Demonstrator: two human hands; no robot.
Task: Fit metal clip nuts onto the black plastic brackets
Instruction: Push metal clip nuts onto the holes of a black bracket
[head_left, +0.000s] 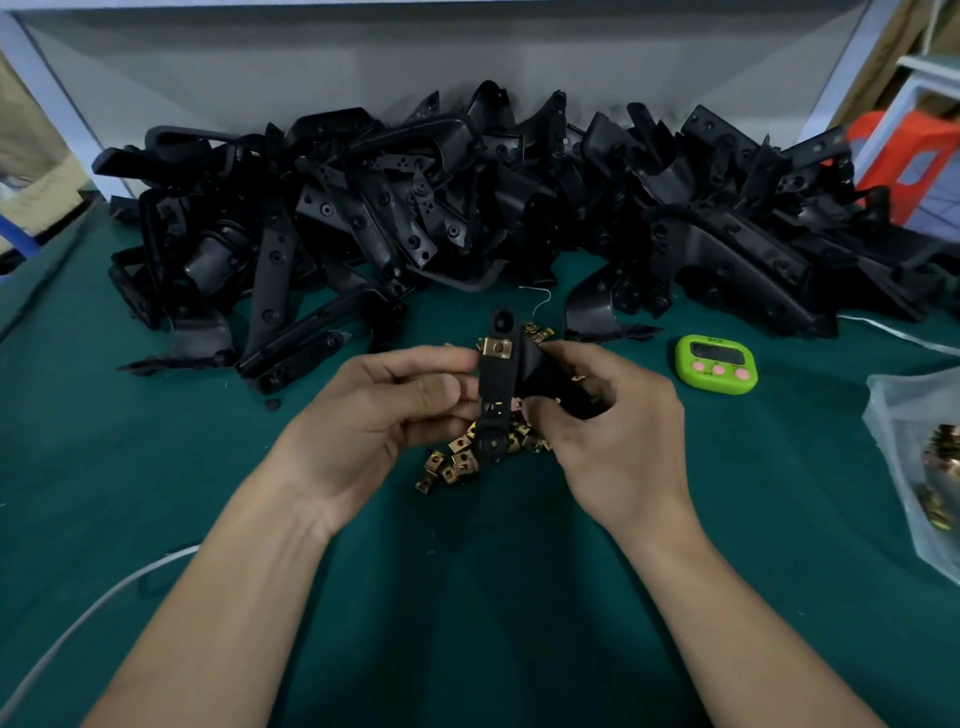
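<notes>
We hold one black bracket (496, 384) above the loose clip nuts (457, 465) on the desk (467, 597) — left hand (379, 410) and right hand (613, 431) each in a closed grip on it. A fitted clip nut (497, 347) sits at its far end; the bracket pile (467, 197) lies beyond those nuts.
</notes>
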